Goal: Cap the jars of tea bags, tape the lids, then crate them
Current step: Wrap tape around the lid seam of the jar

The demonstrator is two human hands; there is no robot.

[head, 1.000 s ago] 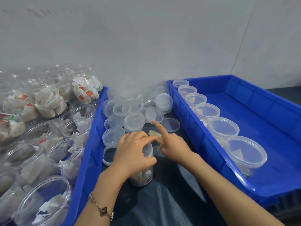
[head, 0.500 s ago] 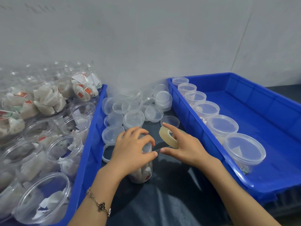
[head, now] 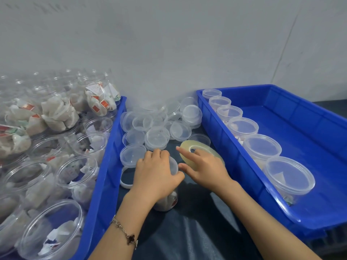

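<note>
Fingers of the left hand (head: 156,175) are curled over the lidded clear plastic jar of tea bags (head: 166,200) at lower centre; beside it, the yellowish translucent tape roll (head: 201,152) is gripped by the right hand (head: 204,167). Capped jars (head: 262,147) are lined inside the blue plastic crate (head: 319,139) at right.

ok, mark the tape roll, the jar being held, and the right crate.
tape roll (head: 206,148), head view, far rim of the ring.
jar (head: 170,200), head view, lower wall.
right crate (head: 223,139), head view, near-left wall.

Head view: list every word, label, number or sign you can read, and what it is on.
None can be read.
Tea bag tags in the uncapped jars: red and green patches, print too blurred.
Tape roll, lids, right crate: no print visible.
</note>
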